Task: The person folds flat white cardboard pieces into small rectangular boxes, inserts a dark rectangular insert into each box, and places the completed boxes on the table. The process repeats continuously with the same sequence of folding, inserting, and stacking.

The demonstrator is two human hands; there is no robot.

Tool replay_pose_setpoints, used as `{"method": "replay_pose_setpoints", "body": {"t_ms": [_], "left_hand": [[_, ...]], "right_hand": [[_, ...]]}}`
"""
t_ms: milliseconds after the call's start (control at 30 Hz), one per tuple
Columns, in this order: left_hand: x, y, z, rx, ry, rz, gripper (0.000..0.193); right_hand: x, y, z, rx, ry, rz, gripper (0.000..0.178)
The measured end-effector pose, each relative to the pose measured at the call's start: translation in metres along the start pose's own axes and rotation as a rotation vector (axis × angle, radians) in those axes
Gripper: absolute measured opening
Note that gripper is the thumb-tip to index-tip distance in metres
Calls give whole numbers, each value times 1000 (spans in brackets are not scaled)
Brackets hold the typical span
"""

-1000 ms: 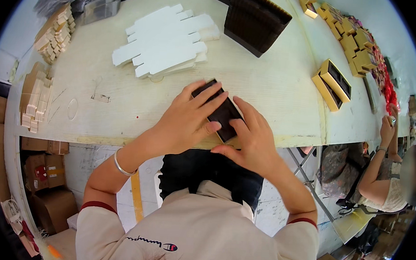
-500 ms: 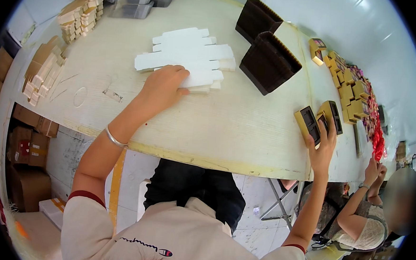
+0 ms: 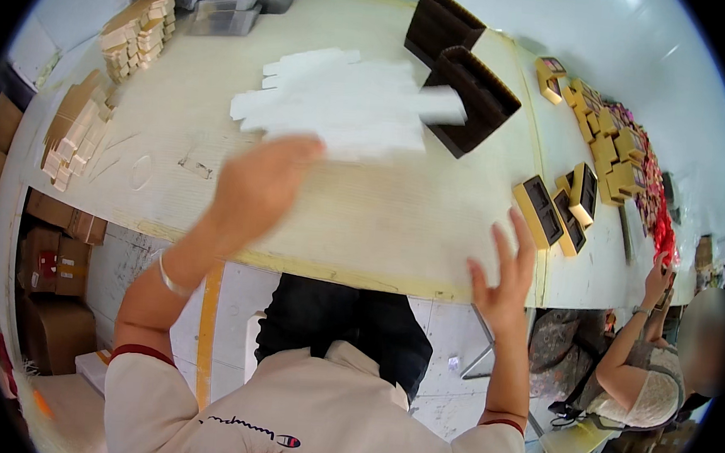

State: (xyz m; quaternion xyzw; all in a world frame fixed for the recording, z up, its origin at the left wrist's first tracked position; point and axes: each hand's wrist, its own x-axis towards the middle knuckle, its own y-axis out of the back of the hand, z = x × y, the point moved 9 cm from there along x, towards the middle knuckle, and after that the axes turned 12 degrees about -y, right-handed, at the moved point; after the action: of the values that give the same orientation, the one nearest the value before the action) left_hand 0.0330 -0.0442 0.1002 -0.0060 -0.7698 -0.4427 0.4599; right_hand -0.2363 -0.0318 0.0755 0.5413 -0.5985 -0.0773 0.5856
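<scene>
Blurred left hand [image 3: 261, 189] is hovering by flat white cardboard blanks [image 3: 333, 100], grip indeterminable; spread right hand [image 3: 505, 277], apart, near gold rectangular boxes [image 3: 527, 214]. Brown cardboard cartons [image 3: 53, 270] are standing beneath pale wooden table [image 3: 379, 227].

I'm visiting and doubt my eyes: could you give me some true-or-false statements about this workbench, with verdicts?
1. Three oblong gold boxes with dark insides sit near the person's bare right hand. True.
2. That right hand grips a box. False: it is empty and open.
3. Flat white card sheets lie nearer the left hand than the right. True.
4. A silver-coloured bangle circles the person's right wrist. False: the bangle is on the left.
</scene>
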Motion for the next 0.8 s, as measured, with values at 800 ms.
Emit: {"method": "replay_pose_setpoints", "body": {"t_ms": [800], "left_hand": [[-28, -66, 101, -579, 168, -309, 15]], "right_hand": [[-40, -67, -50, 87, -38, -376, 13]]}}
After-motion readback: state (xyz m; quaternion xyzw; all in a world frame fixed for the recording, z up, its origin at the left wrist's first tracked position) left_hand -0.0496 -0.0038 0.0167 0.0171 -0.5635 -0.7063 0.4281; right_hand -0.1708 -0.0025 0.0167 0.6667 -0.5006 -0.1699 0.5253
